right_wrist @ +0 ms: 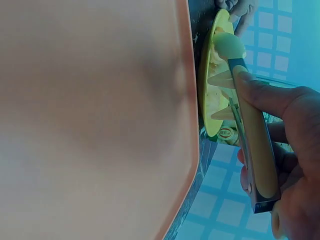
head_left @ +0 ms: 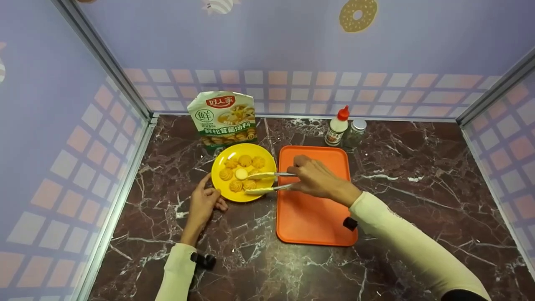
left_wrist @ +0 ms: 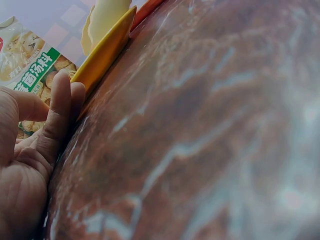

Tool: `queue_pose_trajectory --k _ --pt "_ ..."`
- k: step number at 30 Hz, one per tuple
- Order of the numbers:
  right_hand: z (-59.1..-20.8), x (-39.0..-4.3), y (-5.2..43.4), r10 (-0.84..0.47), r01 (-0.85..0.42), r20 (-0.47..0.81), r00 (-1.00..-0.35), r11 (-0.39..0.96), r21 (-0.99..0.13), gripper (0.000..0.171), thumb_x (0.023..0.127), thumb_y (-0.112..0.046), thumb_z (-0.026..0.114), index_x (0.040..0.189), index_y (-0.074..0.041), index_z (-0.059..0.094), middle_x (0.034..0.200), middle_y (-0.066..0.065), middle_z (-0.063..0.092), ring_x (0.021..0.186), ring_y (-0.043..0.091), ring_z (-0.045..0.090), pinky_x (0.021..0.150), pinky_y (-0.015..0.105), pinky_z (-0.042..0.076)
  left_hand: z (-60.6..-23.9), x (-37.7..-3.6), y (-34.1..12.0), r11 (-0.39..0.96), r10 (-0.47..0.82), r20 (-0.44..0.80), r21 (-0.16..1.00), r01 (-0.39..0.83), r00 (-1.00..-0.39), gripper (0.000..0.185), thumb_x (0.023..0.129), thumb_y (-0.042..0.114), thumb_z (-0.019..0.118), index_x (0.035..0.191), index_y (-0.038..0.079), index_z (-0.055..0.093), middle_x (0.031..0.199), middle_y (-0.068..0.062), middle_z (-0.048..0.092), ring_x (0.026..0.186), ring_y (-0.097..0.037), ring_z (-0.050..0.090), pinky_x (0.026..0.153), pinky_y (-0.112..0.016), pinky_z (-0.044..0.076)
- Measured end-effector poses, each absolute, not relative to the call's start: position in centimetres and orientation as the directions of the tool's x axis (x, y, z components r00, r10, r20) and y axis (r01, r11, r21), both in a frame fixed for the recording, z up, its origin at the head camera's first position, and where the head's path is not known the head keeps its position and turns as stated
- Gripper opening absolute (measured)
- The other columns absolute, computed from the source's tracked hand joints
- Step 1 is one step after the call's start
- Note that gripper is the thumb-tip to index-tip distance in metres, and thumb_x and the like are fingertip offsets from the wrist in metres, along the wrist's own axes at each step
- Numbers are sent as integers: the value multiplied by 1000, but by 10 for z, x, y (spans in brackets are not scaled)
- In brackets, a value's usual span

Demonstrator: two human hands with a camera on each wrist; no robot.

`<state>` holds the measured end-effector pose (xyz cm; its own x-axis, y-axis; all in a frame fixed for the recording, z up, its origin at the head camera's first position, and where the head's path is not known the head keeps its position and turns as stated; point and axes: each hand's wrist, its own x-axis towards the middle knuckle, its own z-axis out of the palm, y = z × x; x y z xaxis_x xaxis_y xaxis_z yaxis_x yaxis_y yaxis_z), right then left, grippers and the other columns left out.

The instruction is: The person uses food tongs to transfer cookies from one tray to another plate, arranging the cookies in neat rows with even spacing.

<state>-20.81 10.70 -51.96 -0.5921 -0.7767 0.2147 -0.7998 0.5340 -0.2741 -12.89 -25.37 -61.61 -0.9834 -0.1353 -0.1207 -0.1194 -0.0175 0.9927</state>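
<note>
A yellow plate [head_left: 267,165] holds several swirled cookies [head_left: 226,174], with a pale round piece [head_left: 241,174] in the middle. My left hand [head_left: 204,201] rests at the plate's lower left rim; in the left wrist view its fingertips [left_wrist: 62,85] touch the plate's edge [left_wrist: 107,47]. My right hand [head_left: 315,177] grips a pair of tongs [head_left: 282,187] with metal arms and cream tips. Those tips are spread apart over the right part of the plate, at a cookie [head_left: 250,184]. Whether they touch it, I cannot tell.
An orange tray [head_left: 315,225] lies right of the plate, under my right hand. Behind the plate stands a soup-mix pouch [head_left: 223,119]. A red-capped bottle [head_left: 337,127] and a glass jar with a silver lid [head_left: 355,133] stand behind the tray. Patterned walls enclose the marble-look table [head_left: 242,259].
</note>
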Motion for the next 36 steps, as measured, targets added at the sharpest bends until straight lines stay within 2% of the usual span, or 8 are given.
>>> queue_pose_trajectory --k 5,15,22,28,36 --pt "-518 -207 101 -786 -807 203 -584 535 -249 37 89 -32 95 108 -2 82 93 6 47 72 18 47 53 33 51 -616 -129 -253 -5 -136 -114 993 -115 -984 70 107 -5 56 172 2 32 79 -25 72 55 -22 72 53 -33 66" --pt "-521 -207 97 -785 -824 252 -565 525 -213 37 89 -35 95 104 -4 81 90 6 46 71 20 47 51 35 47 -614 -130 -252 17 -127 -96 995 -99 -987 69 107 -4 58 172 2 33 81 -26 73 56 -22 72 53 -33 66" --pt "-522 -205 104 -765 -808 264 -587 535 -246 41 88 -37 95 107 -3 81 91 5 44 71 18 46 52 33 46 -614 -130 -251 19 -130 -106 994 -109 -986 71 106 -4 58 172 1 31 81 -24 73 56 -22 72 54 -33 66" --pt "-522 -202 120 -732 -804 333 -595 540 -250 39 88 -34 96 105 -4 78 88 6 47 73 19 44 55 32 44 -614 -129 -252 37 -130 -107 993 -113 -986 71 107 -3 58 172 1 30 82 -24 73 57 -23 73 54 -33 66" --pt "-523 -201 145 -650 -758 391 -652 569 -320 42 83 -27 100 110 -1 80 89 6 52 76 21 48 58 34 46 -616 -129 -253 1 -140 -118 993 -120 -983 71 106 -4 57 172 2 31 82 -24 72 57 -22 72 54 -34 67"
